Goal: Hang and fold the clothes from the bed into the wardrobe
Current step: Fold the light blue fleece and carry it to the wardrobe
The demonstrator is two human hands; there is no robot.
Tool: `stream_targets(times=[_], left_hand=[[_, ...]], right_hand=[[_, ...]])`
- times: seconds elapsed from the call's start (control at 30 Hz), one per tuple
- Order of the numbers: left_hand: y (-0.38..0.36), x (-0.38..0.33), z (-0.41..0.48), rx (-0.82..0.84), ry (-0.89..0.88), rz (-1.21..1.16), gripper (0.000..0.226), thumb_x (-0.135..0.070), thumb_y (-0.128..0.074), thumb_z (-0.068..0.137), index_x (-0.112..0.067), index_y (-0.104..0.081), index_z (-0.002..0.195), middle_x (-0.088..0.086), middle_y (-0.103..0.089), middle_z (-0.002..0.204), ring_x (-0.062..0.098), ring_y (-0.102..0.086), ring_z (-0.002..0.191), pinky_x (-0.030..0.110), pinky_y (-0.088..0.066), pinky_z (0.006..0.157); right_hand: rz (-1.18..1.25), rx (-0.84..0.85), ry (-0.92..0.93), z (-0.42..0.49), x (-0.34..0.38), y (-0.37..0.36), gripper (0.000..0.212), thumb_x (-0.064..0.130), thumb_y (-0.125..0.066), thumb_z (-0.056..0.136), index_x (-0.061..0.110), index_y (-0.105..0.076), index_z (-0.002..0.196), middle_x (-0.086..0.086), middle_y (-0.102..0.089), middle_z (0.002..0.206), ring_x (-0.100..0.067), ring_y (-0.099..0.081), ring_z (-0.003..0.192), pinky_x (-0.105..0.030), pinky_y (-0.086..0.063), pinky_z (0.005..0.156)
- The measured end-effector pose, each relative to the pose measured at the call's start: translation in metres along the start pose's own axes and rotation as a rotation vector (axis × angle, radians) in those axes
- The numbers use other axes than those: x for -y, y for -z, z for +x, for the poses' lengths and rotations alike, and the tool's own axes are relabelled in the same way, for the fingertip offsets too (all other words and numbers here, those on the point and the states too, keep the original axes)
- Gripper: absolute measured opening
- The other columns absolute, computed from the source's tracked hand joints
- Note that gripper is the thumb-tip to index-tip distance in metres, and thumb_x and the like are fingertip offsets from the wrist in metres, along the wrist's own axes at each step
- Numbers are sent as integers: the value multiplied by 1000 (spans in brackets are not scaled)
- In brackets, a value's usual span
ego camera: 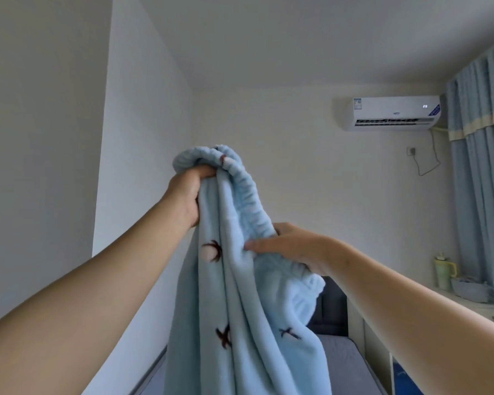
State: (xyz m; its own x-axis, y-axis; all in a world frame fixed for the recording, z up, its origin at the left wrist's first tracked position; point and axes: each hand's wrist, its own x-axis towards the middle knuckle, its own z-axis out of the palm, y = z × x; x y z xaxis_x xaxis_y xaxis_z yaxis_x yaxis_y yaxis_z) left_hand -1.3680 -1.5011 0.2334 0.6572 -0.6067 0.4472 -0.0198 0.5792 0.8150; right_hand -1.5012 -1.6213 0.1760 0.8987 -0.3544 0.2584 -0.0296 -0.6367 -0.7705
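One pale-blue fleece garment hangs unfolded above the bed, left hand and right hand grasping its waistband; folding and wardrobe stowage judged outstanding.

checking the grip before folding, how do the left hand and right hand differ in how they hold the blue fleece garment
The left hand is raised higher; the right hand sits lower. The left hand bunches the top of the elastic waistband in curled fingers; the right hand holds it further along, thumb lying straight on the fabric. Both grip the same blue fleece garment, which hangs below them.
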Motion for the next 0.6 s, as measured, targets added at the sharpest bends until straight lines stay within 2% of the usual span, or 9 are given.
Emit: stream_targets(times=[0.07,0.13,0.2,0.3,0.37,0.47,0.6], left_hand=[[3,-9,6,-14,-22,-37,21,-23,-59,86,-13,-59,104,9,-66,104,21,-64,97,29,-50,74],[9,-16,10,-4,-26,-12,11,-25,-52,90,-15,-57,87,5,-68,82,16,-64,85,24,-49,66],[19,-18,14,-4,-15,42,17,-23,-51,92,-15,-57,78,2,-68,65,14,-64,74,23,-50,59],[35,-12,12,-18,78,319,14,-18,-57,87,-11,-61,76,5,-69,60,17,-68,57,22,-52,48],[44,-8,6,88,209,488,7,-13,-63,78,-6,-65,77,10,-71,65,21,-69,57,27,-53,44],[56,2,2,227,306,578,17,-16,-74,58,-8,-74,73,12,-73,78,22,-71,67,32,-56,51],[67,12,7,133,329,544,28,-26,-71,66,-7,-69,86,14,-72,82,25,-70,68,37,-58,56]], right_hand=[[-113,-6,-5,-1,-3,2,33,37,-73,77,18,-64,102,-2,-72,98,-21,-69,89,-34,-56,82],[-213,-39,-28,0,-8,5,27,29,-71,80,16,-65,103,-4,-71,101,-23,-67,94,-36,-53,88],[-274,-89,-69,2,-13,10,19,22,-70,80,15,-65,98,-5,-69,98,-23,-64,90,-31,-51,82],[-355,-271,-97,6,-23,20,11,19,-68,79,12,-59,81,-5,-58,81,-22,-53,78,-26,-41,66],[-196,-427,-77,9,-34,23,15,17,-69,79,7,-58,75,-6,-53,74,-21,-50,73,-26,-38,62],[64,-488,-85,13,-44,21,25,14,-70,76,-5,-63,90,-13,-60,80,-22,-56,72,-31,-46,65],[214,-465,-192,18,-56,25,20,10,-71,75,-1,-65,91,-17,-67,86,-27,-63,75,-36,-54,72]])
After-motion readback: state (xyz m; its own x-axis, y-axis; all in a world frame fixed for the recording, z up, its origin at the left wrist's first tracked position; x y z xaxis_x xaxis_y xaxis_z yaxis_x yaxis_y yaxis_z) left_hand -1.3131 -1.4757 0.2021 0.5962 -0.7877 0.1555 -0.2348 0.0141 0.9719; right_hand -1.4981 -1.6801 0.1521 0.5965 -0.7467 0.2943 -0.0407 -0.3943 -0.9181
